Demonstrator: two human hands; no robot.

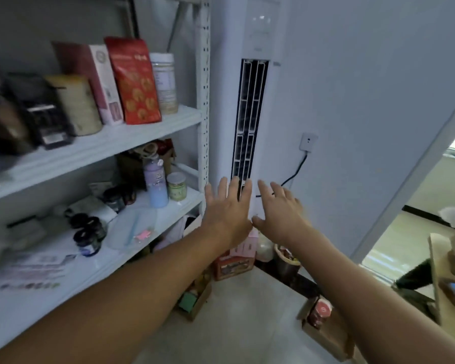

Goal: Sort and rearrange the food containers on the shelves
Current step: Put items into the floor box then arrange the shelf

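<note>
Both hands empty here: left hand (227,206) and right hand (280,211) are spread flat, fingers straight, right in front of the air conditioner (258,35). The food containers (78,106) sit left of the air conditioner on the shelves (103,143), with a red pouch (134,80) up top and a purple bottle (155,183) and small jar (177,190) below. The risk I see: a careless sweep left could knock that tall bottle over.

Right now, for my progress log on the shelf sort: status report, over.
Left grip and right grip open, empty, out before the white air conditioner. Red pouch and dark jars on shelves, untouched. Boxes on floor below.
</note>
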